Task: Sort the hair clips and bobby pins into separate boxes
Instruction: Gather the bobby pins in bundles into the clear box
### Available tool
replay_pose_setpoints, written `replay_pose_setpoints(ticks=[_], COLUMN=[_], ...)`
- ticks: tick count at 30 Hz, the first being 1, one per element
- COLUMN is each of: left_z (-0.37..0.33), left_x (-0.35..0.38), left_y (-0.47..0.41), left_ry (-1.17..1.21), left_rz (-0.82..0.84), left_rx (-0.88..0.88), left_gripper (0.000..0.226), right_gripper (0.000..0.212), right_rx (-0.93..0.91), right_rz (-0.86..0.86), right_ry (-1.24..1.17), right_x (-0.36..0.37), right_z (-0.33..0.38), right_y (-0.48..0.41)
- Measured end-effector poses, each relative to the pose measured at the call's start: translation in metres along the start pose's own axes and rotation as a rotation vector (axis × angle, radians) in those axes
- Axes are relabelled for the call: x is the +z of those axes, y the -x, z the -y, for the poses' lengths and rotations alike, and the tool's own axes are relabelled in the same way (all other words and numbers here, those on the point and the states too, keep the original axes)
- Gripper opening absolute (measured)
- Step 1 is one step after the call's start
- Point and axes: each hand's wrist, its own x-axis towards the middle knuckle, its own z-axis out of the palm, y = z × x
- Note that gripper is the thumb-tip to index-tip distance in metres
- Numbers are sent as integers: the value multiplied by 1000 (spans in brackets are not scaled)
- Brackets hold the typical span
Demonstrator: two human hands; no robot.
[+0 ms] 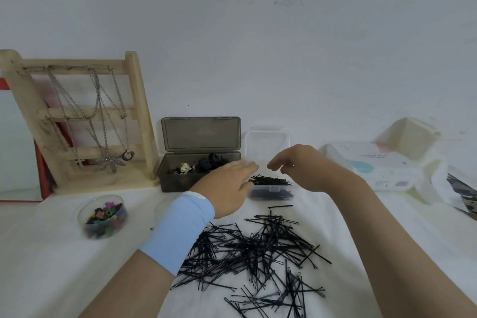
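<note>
While thin black bobby pins (pixel 247 245) lie tangled, the left hand (pixel 227 181) hovers flat — right hand (pixel 294 162) loosely curled, seemingly empty.

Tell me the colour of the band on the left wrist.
The band is light blue; head view.

Light-blue cloth band (pixel 178 230) on wrist of left hand (pixel 227 183); right arm (pixel 387 227) bare.

Loose bobby pins (pixel 258 248) before clear box (pixel 269 188), grey box (pixel 180 175) left.
</note>
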Motion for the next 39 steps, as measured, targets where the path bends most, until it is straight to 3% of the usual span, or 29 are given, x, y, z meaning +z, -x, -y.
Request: replay_pose_setpoints(ticks=[4,7,11,15,19,22,24,28,34,39], left_z=[-6,-11,-12,-3,14,26,29,30,35,32], left_x=[15,13,4,-8,-14,-7,-2,-1,-17,-30], left_y=[-14,-20,-12,13,38,50,55,63,75,88], left_ry=[-313,-409,-254,-97,-81,-215,-271,-148,23,140], left_rz=[107,95,-75,-252,-95,146,222,186,194,132], left_rx=[75,78,116,86,-59,-119,-132,-154,-212,-175], left_gripper=[49,41,39,23,29,63,74,73,52,49], right_gripper=[44,50,37,27,38,37,32,35,53,44], right_rx=[24,37,15,-41,-41,-6,21,20,-49,-163], right_rz=[165,134,14,215,332,350,297,226,314,301], right_ry=[209,184,54,46,176,361,364,315,158,-19], right_x=[8,7,-8,-8,16,33,38,42,37,30], right_z=[1,1,14,41,50,49,47,50,68,103], right_y=[-3,-3,5,20,25,29,37,49,54,55])
